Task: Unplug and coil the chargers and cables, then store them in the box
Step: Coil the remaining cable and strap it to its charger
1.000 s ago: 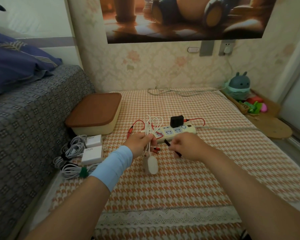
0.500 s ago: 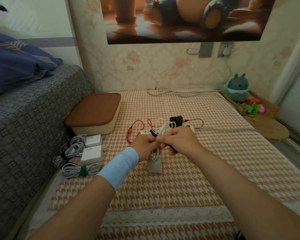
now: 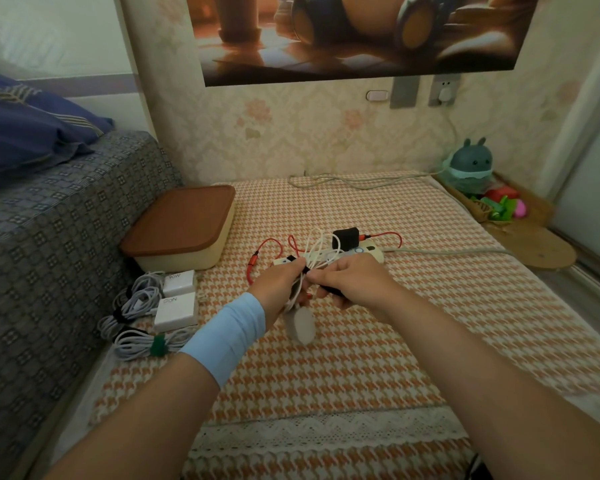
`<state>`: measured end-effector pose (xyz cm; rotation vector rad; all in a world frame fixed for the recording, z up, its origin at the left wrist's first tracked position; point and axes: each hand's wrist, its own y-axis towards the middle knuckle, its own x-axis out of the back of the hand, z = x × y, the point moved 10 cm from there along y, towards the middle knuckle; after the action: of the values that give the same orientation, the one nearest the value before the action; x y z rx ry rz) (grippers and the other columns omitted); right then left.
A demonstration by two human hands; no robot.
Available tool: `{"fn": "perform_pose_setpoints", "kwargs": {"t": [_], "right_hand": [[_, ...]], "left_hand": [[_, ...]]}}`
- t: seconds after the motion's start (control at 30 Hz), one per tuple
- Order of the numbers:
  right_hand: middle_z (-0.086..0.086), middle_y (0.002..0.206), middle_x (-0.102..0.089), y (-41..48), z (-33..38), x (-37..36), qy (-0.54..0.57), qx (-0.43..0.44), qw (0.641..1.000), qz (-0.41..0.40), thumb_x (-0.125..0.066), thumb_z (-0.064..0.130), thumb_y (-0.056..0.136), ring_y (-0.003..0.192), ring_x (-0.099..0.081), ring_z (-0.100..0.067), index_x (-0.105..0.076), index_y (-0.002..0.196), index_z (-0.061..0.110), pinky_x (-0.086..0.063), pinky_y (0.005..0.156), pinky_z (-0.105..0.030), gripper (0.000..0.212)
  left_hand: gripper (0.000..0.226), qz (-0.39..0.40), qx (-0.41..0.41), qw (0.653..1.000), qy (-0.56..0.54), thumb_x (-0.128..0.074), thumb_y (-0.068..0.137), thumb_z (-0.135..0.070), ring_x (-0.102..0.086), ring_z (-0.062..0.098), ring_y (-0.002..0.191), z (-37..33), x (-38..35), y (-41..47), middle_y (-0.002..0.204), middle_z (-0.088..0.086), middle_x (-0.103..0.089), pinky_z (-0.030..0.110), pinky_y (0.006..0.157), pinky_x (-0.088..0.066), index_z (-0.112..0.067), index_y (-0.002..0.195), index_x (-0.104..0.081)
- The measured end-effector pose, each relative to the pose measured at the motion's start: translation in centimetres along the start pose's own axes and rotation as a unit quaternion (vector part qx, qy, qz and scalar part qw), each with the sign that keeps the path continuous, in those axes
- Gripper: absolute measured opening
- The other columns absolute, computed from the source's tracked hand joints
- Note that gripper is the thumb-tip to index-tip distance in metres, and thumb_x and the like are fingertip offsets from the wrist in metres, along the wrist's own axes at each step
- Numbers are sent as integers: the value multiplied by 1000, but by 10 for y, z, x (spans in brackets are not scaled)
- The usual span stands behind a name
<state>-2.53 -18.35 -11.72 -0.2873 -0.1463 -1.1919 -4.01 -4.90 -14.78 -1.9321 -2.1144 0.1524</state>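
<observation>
Now the hands, apart a second ago, meet above the houndstooth cover's (image 3: 361, 362) middle. The left hand (image 3: 280, 284) fingers grip the coiled white cable (image 3: 317, 252), the right hand (image 3: 355, 282) fingers pinch a black strap (image 3: 329, 291) round it. Binding seems under way, and the lidded box (image 3: 181, 230) waits at the cover's left edge.

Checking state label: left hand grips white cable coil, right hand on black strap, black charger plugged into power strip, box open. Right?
No: the box is closed, brown lid on, per the head view. Rest holds: left hand grips the white cable coil, right hand pinches the black strap, black charger sits in the power strip.
</observation>
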Motion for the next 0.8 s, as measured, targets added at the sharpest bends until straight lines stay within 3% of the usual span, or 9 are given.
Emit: {"fn": "perform_pose_setpoints", "kwargs": {"t": [0.1,0.2,0.33,0.47,0.57,0.63,0.7,0.8], "right_hand": [[-6,81,-76,4,-3,-2,9,5,999,37,-72,20,93,59,-59,-13,-79,93,6,-53,60,-27,16],[-6,87,-78,6,-10,-4,-24,-5,997,72,-66,13,97,68,-67,-12,-77,95,7,-57,74,-30,13],[5,86,-75,5,-12,1,-82,5,995,57,-67,19,96,76,-65,-10,-77,93,22,-50,72,-25,11],[7,75,-70,10,-5,15,-110,45,993,-5,-71,23,94,67,-56,-11,-80,94,25,-44,63,-24,9],[1,66,-68,8,1,15,-80,65,995,15,-71,22,94,52,-54,-12,-78,97,24,-41,50,-23,8],[-2,72,-74,4,2,14,-76,65,994,32,-71,26,94,51,-62,-17,-76,95,27,-42,46,-24,6],[-3,84,-78,2,0,14,-61,50,996,42,-67,24,97,59,-69,-21,-76,98,25,-46,49,-23,9],[-13,92,-77,3,-6,14,25,2,998,61,-62,14,99,72,-71,-25,-79,99,13,-54,63,-28,17]], "left_hand": [[44,-9,-17,1000,2,-43,100,-39,-45,16,47,-4,6,2,60,4,-53,32,62,-41,-13,67,-54],[38,11,-38,999,-19,-40,102,-35,-39,15,47,-6,5,2,62,2,-49,31,62,-39,-13,73,-54],[35,31,-59,995,-68,-37,104,-31,-35,13,48,-15,1,-4,58,-1,-47,21,50,-42,-15,109,-68],[38,65,-78,994,-52,-38,105,-31,-35,13,48,-22,-5,-6,58,0,-47,22,52,-38,-6,120,-63],[31,103,-80,990,-57,-39,105,-26,-32,14,48,-25,-13,-14,57,2,-47,18,46,-40,-1,112,-57],[26,120,-83,989,-38,-39,105,-24,-34,13,46,-25,-15,-17,57,1,-49,18,47,-40,-2,109,-51],[27,126,-92,988,5,-43,104,-26,-41,12,46,-25,-13,-17,58,0,-53,20,48,-38,-2,108,-53],[28,122,-120,977,131,-49,101,-28,-51,12,49,-27,-11,-20,59,-1,-62,23,52,-42,-7,83,-53]]}}
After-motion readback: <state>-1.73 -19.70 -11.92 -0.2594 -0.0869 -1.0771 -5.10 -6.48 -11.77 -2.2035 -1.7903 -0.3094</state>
